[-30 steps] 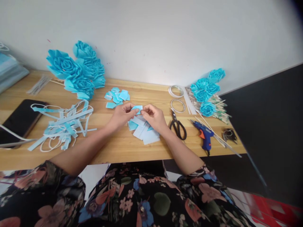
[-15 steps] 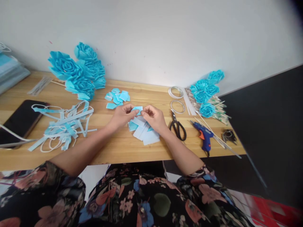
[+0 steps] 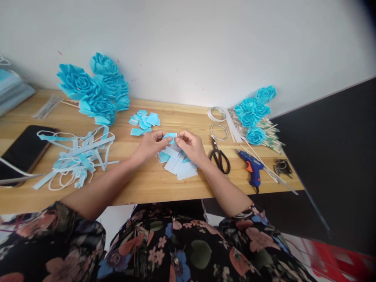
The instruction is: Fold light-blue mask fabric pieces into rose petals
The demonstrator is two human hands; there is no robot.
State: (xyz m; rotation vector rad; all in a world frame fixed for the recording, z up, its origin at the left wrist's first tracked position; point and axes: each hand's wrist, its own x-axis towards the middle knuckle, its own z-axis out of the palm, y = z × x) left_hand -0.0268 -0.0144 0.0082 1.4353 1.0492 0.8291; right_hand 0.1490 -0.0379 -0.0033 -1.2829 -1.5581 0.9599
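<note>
My left hand (image 3: pixel 149 145) and my right hand (image 3: pixel 191 146) meet at the middle of the wooden table (image 3: pixel 141 184). Both pinch one small blue piece (image 3: pixel 170 136) between thumb and fingers, held just above a loose pile of pale blue rectangles (image 3: pixel 179 164). The fingers of both hands are closed on the piece. Behind my left hand lies a small heap of folded blue pieces (image 3: pixel 144 120).
Large blue paper roses (image 3: pixel 94 92) sit at the back left, smaller roses on sticks (image 3: pixel 255 115) at the back right. Blue strips and white loops (image 3: pixel 76 156) lie left, beside a dark phone (image 3: pixel 25 150). Scissors (image 3: pixel 219 156), a blue glue gun (image 3: pixel 252 168) and tape rolls (image 3: pixel 219 123) lie right.
Both hands stay together on the small blue piece with only slight finger movement; the view shifts a little.
</note>
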